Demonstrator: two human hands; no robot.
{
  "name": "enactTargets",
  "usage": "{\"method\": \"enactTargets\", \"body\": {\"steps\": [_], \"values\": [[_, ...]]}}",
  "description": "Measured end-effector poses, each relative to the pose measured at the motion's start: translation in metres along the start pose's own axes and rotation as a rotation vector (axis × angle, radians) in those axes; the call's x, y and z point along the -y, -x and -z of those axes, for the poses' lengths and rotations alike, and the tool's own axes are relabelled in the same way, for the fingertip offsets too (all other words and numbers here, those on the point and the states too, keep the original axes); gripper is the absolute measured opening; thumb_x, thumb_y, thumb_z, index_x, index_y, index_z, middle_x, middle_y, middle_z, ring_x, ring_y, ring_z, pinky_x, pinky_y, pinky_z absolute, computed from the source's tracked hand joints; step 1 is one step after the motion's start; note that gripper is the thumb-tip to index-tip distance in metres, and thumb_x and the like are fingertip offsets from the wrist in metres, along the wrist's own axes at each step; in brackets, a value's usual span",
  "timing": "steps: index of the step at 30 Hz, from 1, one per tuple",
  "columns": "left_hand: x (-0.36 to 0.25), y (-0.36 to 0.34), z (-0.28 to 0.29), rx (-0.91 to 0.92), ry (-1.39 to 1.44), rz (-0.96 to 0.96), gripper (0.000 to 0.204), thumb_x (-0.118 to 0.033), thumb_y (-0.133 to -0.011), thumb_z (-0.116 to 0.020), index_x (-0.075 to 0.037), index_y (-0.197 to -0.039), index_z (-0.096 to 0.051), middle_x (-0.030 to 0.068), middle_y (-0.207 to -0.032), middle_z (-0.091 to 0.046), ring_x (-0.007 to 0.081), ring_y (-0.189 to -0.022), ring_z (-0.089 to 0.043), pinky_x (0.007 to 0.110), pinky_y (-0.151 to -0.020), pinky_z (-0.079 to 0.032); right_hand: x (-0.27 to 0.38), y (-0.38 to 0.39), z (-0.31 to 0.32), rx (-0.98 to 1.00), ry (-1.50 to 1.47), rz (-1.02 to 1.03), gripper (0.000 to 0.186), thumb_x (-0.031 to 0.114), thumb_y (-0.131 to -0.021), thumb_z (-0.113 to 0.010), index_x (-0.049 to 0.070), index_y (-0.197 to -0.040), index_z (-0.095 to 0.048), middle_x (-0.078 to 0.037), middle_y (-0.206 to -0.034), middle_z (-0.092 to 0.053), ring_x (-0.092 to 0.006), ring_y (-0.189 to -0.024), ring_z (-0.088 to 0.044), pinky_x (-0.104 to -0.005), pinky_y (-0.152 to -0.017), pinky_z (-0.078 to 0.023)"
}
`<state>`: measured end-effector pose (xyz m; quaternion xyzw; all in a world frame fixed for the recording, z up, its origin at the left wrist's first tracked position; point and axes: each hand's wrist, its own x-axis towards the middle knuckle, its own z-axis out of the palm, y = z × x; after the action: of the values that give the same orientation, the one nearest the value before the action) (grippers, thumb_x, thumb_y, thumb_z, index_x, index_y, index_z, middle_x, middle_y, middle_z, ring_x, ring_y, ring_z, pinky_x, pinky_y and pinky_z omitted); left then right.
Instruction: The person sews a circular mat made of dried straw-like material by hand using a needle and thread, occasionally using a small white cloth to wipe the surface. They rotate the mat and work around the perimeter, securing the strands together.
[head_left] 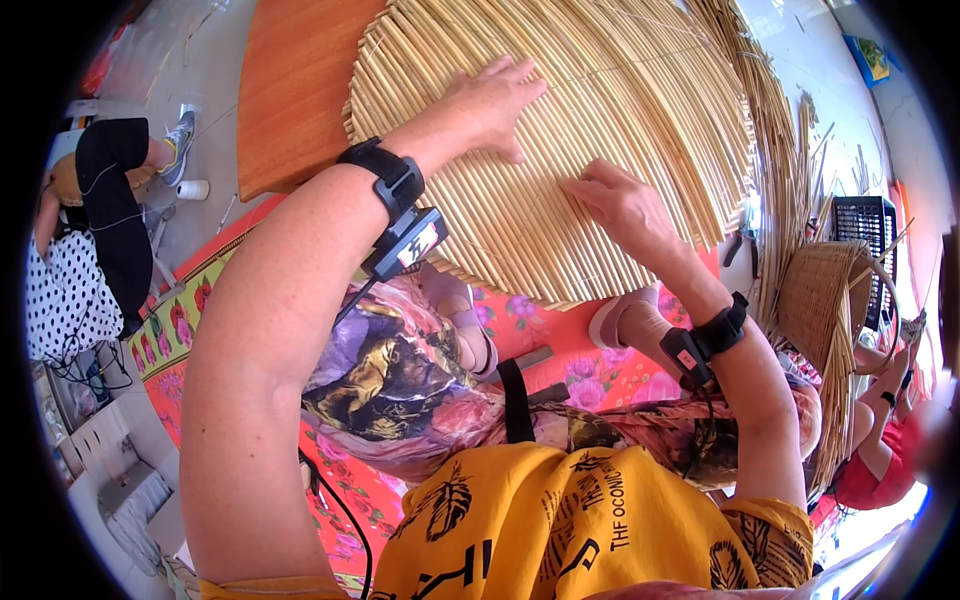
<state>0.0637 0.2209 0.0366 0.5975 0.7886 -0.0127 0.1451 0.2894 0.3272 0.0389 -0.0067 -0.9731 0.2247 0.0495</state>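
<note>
A large round mat of straight pale stalks, laid side by side with thin thread lines across them, lies in front of me. My left hand rests on its left part, fingers spread and palm down. Closer to the mat's near middle is my right hand, its thumb and fingers pinched together at the stalks' surface. Whatever sits in that pinch, perhaps a thread, is too small to make out. Both wrists carry black straps with small devices. The mat's far edge runs out of the picture.
An orange wooden board lies partly under the mat. Loose long stalks run along the right, by a woven basket and a black crate. A red floral cloth covers the floor under my feet. People sit at far left and far right.
</note>
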Motion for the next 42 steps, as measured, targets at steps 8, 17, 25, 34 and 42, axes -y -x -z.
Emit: {"method": "enactTargets", "body": {"steps": [8, 17, 25, 34, 42], "values": [[-0.004, 0.002, 0.005, 0.037, -0.004, 0.024, 0.104, -0.038, -0.061, -0.087, -0.020, -0.149, -0.034, 0.0089, -0.159, -0.021, 0.0307, -0.146, -0.020, 0.059, -0.113, -0.028, 0.002, 0.001, -0.002, -0.010, 0.022, -0.013, 0.030, 0.010, -0.082, -0.063, 0.013, -0.112, -0.067, -0.009, -0.096, -0.060, -0.0288, -0.085, -0.065, -0.0395, -0.071, -0.053], [-0.003, 0.004, 0.007, 0.031, 0.012, 0.009, 0.103, -0.034, -0.062, -0.085, -0.020, -0.150, -0.033, 0.0098, -0.159, -0.021, 0.0313, -0.146, -0.020, 0.061, -0.112, -0.029, -0.001, 0.002, -0.006, -0.178, -0.270, -0.242, 0.021, 0.008, -0.082, -0.063, 0.008, -0.103, -0.066, -0.011, -0.094, -0.061, -0.0344, -0.084, -0.063, -0.0417, -0.072, -0.053], [-0.002, 0.001, 0.004, -0.015, 0.001, -0.011, 0.102, -0.034, -0.061, -0.086, -0.019, -0.148, -0.036, 0.0108, -0.158, -0.023, 0.0319, -0.145, -0.022, 0.059, -0.111, -0.031, -0.001, -0.034, -0.020, -0.247, -0.097, -0.210, 0.010, 0.012, -0.084, -0.064, 0.012, -0.093, -0.067, -0.008, -0.089, -0.061, -0.0315, -0.078, -0.064, -0.0418, -0.068, -0.052], [0.000, 0.002, 0.005, -0.021, 0.004, -0.017, 0.104, -0.036, -0.059, -0.087, -0.018, -0.148, -0.037, 0.0114, -0.158, -0.024, 0.0325, -0.145, -0.023, 0.058, -0.110, -0.033, 0.004, -0.018, -0.024, -0.226, -0.078, -0.346, 0.012, 0.022, -0.087, -0.062, 0.012, -0.092, -0.068, -0.009, -0.089, -0.063, -0.0323, -0.076, -0.065, -0.0433, -0.067, -0.051], [0.000, 0.001, 0.002, -0.032, 0.006, -0.025, 0.106, -0.038, -0.057, -0.089, -0.018, -0.147, -0.038, 0.0118, -0.158, -0.024, 0.0328, -0.144, -0.024, 0.057, -0.110, -0.034, -0.009, -0.029, -0.020, -0.240, -0.149, -0.485, 0.015, 0.021, -0.085, -0.063, 0.009, -0.092, -0.067, -0.014, -0.089, -0.064, -0.0345, -0.080, -0.064, -0.0452, -0.071, -0.050]]}}
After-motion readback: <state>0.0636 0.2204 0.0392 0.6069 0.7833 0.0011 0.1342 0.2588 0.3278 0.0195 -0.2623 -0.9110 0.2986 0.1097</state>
